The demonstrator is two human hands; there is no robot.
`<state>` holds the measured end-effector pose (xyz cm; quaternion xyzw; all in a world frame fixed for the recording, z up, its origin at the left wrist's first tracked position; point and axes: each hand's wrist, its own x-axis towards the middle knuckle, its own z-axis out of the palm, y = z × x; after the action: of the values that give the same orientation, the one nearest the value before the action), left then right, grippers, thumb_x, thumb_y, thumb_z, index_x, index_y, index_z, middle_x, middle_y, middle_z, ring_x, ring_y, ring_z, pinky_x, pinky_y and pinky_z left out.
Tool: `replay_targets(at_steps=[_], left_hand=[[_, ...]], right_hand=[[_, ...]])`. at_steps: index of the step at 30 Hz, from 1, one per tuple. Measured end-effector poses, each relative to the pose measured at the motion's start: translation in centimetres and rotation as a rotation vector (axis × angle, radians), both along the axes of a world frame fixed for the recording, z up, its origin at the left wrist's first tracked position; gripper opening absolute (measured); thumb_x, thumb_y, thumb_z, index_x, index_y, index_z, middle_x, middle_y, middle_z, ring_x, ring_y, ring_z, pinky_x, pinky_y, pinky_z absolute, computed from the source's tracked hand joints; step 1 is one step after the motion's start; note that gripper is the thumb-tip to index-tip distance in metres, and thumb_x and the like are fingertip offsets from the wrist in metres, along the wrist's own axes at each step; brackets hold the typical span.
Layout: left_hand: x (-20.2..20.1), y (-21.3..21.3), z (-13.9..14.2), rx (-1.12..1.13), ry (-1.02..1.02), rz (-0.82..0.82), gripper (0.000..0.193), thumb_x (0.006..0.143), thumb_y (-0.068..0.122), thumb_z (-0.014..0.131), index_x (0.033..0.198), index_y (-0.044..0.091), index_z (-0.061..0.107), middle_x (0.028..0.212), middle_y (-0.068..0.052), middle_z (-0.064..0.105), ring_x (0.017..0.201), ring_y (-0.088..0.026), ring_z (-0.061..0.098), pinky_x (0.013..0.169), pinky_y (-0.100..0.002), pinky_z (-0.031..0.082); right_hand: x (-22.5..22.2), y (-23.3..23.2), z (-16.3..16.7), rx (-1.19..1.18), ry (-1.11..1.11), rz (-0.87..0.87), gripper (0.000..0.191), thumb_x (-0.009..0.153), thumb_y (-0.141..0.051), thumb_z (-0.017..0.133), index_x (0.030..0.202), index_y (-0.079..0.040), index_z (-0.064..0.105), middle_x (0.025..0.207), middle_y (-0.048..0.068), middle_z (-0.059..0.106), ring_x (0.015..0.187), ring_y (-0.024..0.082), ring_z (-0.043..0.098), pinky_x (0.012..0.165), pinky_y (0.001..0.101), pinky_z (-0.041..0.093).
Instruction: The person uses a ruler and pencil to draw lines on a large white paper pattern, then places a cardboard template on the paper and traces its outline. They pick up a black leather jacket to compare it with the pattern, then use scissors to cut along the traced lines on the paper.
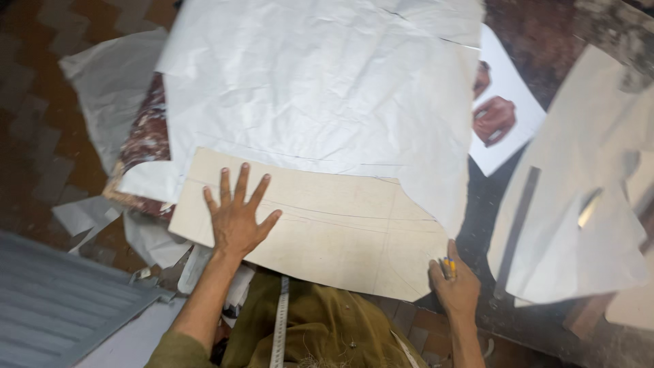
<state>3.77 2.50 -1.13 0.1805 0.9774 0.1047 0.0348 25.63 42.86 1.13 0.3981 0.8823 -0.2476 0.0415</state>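
Beige, pencil-lined pattern card (327, 225) under left hand's (237, 221) splayed fingers; right hand (455, 286) grips yellow pencil (447, 266).

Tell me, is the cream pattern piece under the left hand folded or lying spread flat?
Spread flat. The cream pattern piece lies in one layer on the white paper, pressed by the open left hand.

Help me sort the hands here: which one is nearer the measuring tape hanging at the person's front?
The left hand. It lies flat on the beige pattern piece, just above and left of the measuring tape. The right hand, gripping a yellow pencil, is farther off to the tape's right.
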Motion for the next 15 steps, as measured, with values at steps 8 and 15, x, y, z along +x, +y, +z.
replay_targets(at_steps=[8,15], left_hand=[[0.7,0.4,-1.6,0.043,0.007,0.004,0.079,0.086,0.068,0.054,0.156,0.033,0.041,0.172,-0.009,0.018,0.157,-0.045,0.006,0.113,-0.081,0.006],[1.2,0.9,-1.9,0.099,-0.004,0.008,0.077,0.089,0.067,0.052,0.156,0.031,0.042,0.171,-0.013,0.020,0.157,-0.046,0.005,0.114,-0.081,0.002]], right_hand=[[0.4,0.7,0.4,-0.067,0.019,-0.035,0.068,0.083,-0.032,0.075,0.147,-0.014,0.058,0.089,0.020,0.074,0.075,0.024,0.069,0.073,0.0366,0.055],[1.3,1.9,-0.4,-0.039,0.113,0.034,0.051,0.086,-0.033,0.076,0.128,-0.005,0.066,0.109,0.014,0.074,0.074,0.022,0.070,0.070,0.0357,0.055]])
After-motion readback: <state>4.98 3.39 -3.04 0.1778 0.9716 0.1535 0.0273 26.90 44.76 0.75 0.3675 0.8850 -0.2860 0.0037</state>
